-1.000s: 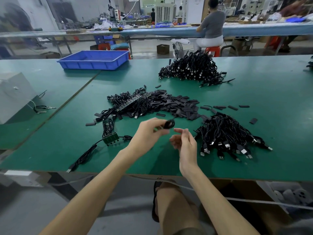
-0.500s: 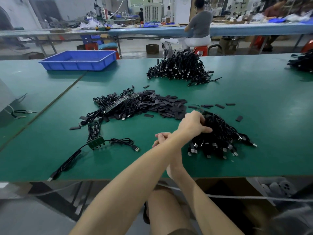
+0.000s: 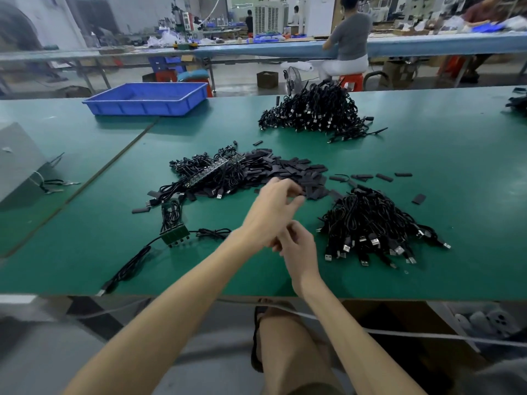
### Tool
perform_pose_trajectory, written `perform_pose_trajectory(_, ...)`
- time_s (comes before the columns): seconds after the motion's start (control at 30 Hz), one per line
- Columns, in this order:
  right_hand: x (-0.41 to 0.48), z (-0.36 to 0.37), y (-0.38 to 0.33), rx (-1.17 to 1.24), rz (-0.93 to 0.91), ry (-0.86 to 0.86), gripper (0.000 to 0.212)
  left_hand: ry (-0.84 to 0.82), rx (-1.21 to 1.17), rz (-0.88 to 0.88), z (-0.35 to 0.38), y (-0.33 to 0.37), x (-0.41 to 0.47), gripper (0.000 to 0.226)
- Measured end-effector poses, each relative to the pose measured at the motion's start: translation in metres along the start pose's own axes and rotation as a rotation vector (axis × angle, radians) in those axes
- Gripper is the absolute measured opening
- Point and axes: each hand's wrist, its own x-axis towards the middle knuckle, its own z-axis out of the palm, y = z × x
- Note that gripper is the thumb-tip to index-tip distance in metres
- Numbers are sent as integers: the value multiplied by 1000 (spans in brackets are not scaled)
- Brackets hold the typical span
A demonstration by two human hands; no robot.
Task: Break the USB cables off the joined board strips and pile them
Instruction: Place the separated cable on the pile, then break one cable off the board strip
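Fingers (image 3: 298, 229) of right hand (image 3: 301, 252) partly hidden | left hand (image 3: 271, 215) crosses above

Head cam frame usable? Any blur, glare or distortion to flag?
Head view: the left hand has smeared fingertips and the right hand is sharper. Head view: the near cable pile is crisp, while the far benches go soft. Head view: wide-angle bowing shows along the table edges. Lighting is even, with a soft shadow beside the blue tray and no harsh glare.

left grip (image 3: 273, 212) hangs with slack fingers over the right grip (image 3: 299, 252), half hidden beneath its wrist.
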Motion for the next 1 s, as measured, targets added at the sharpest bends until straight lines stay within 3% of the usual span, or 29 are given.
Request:
perform_pose_trajectory(0.23, 0, 0, 3, 9, 15, -3, 21, 132, 468, -264, -76, -105, -56, 35)
perform_pose_trajectory(0.33, -1, -1, 4, -11, 8, 1, 21, 116, 561, -406, -93, -134, -77, 39)
perform_pose_trajectory(0.43, -2, -1, 3, -22, 4, -1, 20, 138, 478, -413, -101, -149, -92, 27)
perform_pose_trajectory(0.6, -4, 0, 1, -82, -35, -69, 14, 88, 188, -243, -98, -141, -99, 4)
perform_pose_trajectory(0.77, -7, 3, -2, -204, -122, -204, 3, -24, 11, -188, -74, -107, -92, 30)
perform_pose_trajectory(1.0, -4, 1, 3, -288, -92, -177, 9, -61, -9, -135, -47, -85, -75, 25)
